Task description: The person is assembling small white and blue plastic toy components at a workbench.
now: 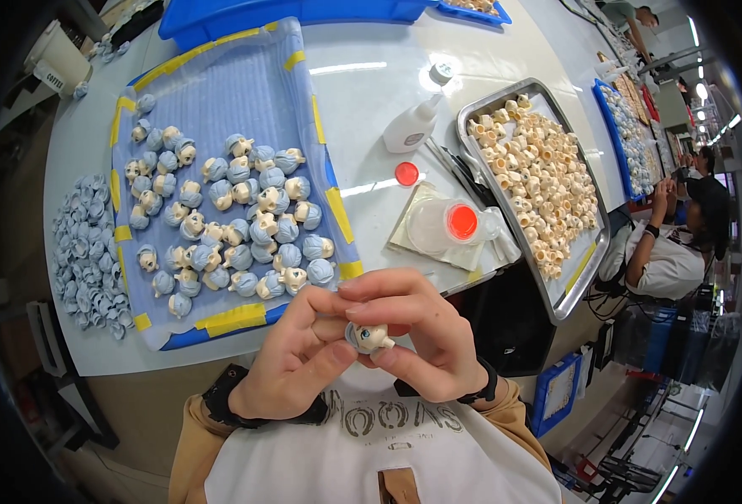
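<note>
Close in front of my chest, a small doll head (369, 337) with a painted blue eye and pale blue hair is held between both hands. My left hand (299, 357) pinches its hair side with thumb and fingers. My right hand (426, 336) closes on it from the other side, thumb beneath and fingers over the top. Just beyond my hands lies a blue tray (262, 76) edged with yellow tape, with many blue-haired doll heads (270, 200) on its lining. Left of the tray is a heap of loose pale blue hair pieces (89, 252).
At right, a metal tray (465, 126) holds many cream-coloured face pieces (539, 176). Between the trays stand a white squeeze bottle (411, 126), a clear jar with a red top (442, 225), a red cap (406, 174) and tweezers (455, 164). Another person (665, 252) sits farther right.
</note>
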Motion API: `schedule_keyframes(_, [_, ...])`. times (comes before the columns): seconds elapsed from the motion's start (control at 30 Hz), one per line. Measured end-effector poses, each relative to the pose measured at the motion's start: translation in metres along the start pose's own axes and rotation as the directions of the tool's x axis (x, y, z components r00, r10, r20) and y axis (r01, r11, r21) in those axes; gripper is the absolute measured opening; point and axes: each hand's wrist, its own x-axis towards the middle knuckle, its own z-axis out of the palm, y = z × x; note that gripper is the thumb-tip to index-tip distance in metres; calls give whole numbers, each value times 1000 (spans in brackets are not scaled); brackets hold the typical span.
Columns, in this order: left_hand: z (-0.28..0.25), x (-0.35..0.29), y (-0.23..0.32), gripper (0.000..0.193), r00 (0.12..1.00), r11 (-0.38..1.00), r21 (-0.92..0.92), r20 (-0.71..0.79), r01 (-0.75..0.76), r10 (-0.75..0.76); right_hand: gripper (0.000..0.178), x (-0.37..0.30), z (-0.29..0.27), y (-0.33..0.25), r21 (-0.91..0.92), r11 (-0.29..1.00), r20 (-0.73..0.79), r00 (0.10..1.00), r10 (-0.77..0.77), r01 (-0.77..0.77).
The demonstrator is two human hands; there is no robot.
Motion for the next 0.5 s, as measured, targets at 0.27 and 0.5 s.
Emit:
schedule_keyframes(0.27, [-6, -4, -5, 26, 994, 994, 43, 40, -99, 98, 34, -4, 4, 7, 174, 985, 40, 999, 11, -18])
schedule_keyframes(0.5, [-6, -5, -3, 25, 993, 995, 15, 71, -101, 100, 34, -5, 10, 10, 102, 993, 13, 998, -63, 61])
